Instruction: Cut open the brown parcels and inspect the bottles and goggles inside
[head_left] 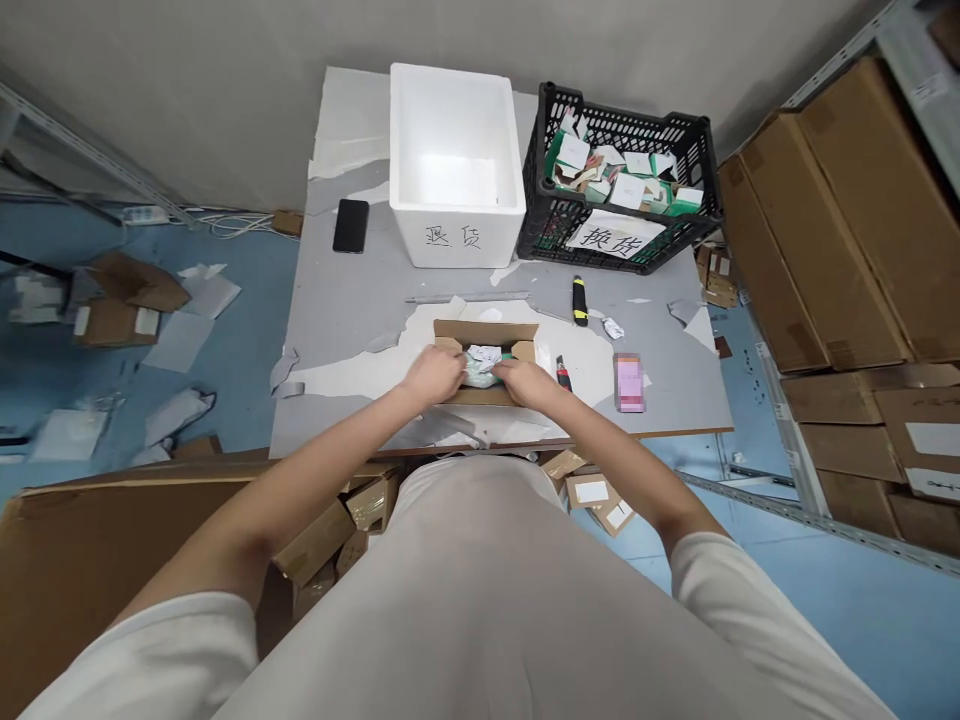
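A small cardboard box point(487, 397) with its flaps open lies near the front edge of the table. Inside is a clear plastic-wrapped bundle point(480, 378), pale green, with crumpled printed paper point(484, 355) on top. My left hand point(442, 374) reaches over the box's left end, its fingers curled against the bundle. From the other side, my right hand point(523, 383) has thumb and fingers closed at the bundle's right end, beside a bit of green. Both sets of fingertips are partly hidden. Just right of the box lies a red-and-black utility knife point(563, 373).
A white foam bin point(457, 225) and a black crate point(622, 235) of small cartons stand at the back. A phone point(350, 226), a yellow-and-black cutter point(580, 301) and a pink item point(629, 382) lie around. Large cartons point(847, 220) fill the right shelf.
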